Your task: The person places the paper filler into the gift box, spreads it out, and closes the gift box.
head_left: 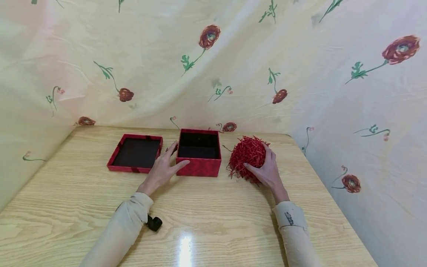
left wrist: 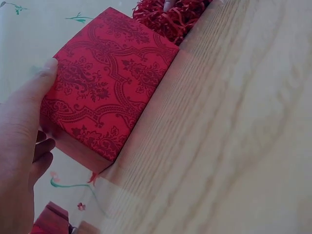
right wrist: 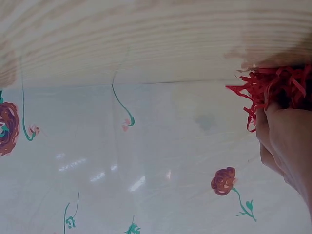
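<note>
Red shredded paper [head_left: 246,152] in the clasp of the right hand [head_left: 268,171], spread left hand [head_left: 162,169] against the box [head_left: 201,168].

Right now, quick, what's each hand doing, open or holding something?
Left hand: open, at the side of the red box.
Right hand: closed, holding the red paper strips.

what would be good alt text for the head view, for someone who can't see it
A person's right hand grips a bundle of red shreds on a wooden table, while the left hand is at the left side of an open red box. Left of the box lies a shallow red lid, black inside; behind is a cream floral cloth.
</note>
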A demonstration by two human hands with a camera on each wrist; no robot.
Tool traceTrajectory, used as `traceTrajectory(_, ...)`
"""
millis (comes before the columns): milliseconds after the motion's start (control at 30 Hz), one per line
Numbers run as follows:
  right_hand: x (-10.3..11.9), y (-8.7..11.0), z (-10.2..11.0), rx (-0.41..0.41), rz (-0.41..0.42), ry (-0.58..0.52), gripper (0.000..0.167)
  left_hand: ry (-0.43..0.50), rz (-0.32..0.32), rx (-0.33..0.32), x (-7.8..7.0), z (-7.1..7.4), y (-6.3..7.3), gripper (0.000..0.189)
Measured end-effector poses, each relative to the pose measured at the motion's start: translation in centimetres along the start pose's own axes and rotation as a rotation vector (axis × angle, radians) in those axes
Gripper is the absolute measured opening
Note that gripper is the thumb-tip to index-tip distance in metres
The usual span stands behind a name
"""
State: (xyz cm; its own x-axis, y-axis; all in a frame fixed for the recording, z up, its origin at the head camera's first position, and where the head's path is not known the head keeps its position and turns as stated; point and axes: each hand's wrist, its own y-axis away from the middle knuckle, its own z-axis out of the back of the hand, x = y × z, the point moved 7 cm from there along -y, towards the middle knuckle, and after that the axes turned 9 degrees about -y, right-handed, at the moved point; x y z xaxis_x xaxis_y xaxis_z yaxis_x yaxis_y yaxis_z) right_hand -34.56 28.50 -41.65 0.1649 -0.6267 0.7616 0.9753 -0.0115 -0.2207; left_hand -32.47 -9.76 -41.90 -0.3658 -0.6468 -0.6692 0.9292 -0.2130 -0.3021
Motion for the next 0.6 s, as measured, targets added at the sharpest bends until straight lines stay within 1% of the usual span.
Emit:
traceTrajectory(133,-0.02,0.07,0.0,0.006,-0.004,-0.009,0.111,0.031,0.006,0.016,0.09,-0.01,-0.09,0.093)
traceTrajectory(267,-0.21,0.06,-0.03,0.011,-0.004,-0.012,0.107,0.049,0.006,0.016,0.13,0.08,-0.12,0.092)
traceTrajectory(600,-0.44,-0.06,0.06,0.02,-0.008,-0.014,0.089,0.092,-0.016,0.027,0.35,0.08,-0.12,0.087)
